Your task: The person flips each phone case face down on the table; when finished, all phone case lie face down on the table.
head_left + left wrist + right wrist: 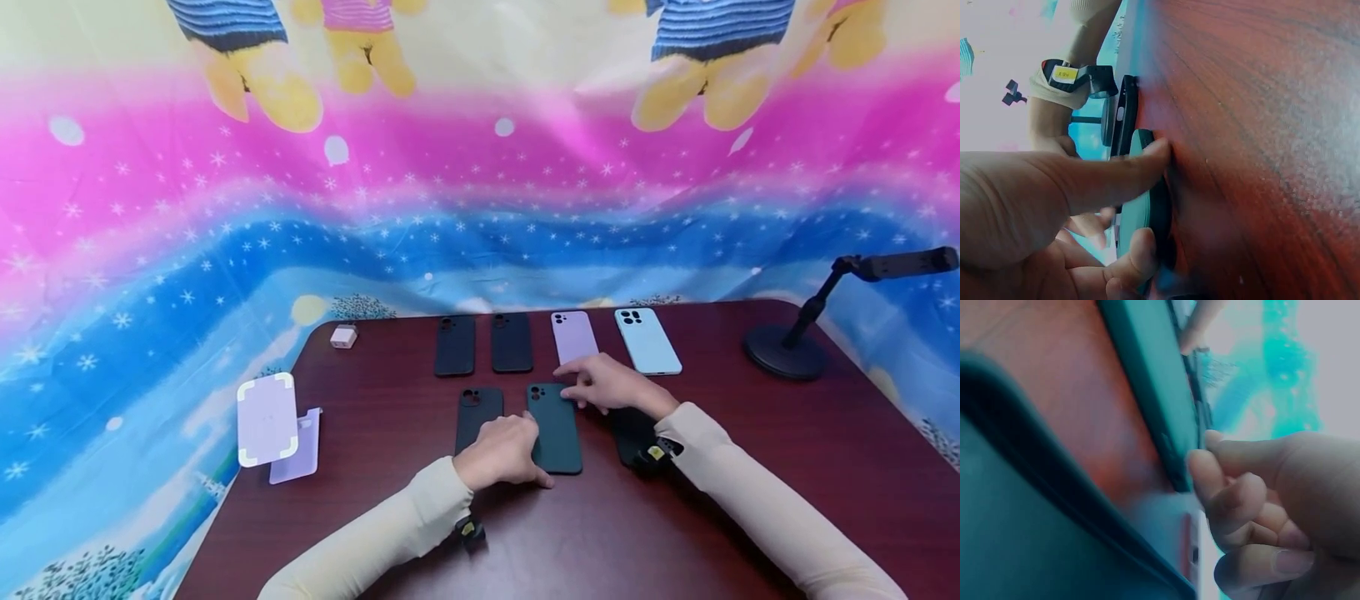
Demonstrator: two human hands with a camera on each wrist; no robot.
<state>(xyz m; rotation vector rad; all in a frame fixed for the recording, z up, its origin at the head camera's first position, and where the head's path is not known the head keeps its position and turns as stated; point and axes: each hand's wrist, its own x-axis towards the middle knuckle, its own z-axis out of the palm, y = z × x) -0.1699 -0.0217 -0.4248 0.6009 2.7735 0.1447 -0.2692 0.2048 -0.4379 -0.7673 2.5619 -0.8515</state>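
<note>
A dark green phone case [558,433] lies flat on the table, its camera openings toward the far edge. My left hand [501,448] is at its near left corner, thumb straight along the near edge and a fingertip at the left side. In the left wrist view, the thumb [1122,178] crosses in front of the case's edge. At the case's far right corner is my right hand [600,385], its fingers loosely bent at the edge. Partly behind the left hand lies a black phone case [480,408]; another black case [628,435] sits under the right wrist.
Along the back lie two black cases [455,346], a lilac case [573,337] and a pale blue case [648,342]. A white charger plug [343,336] and a lilac stand [267,419] are at the left. A black desk stand [786,352] rises at the right.
</note>
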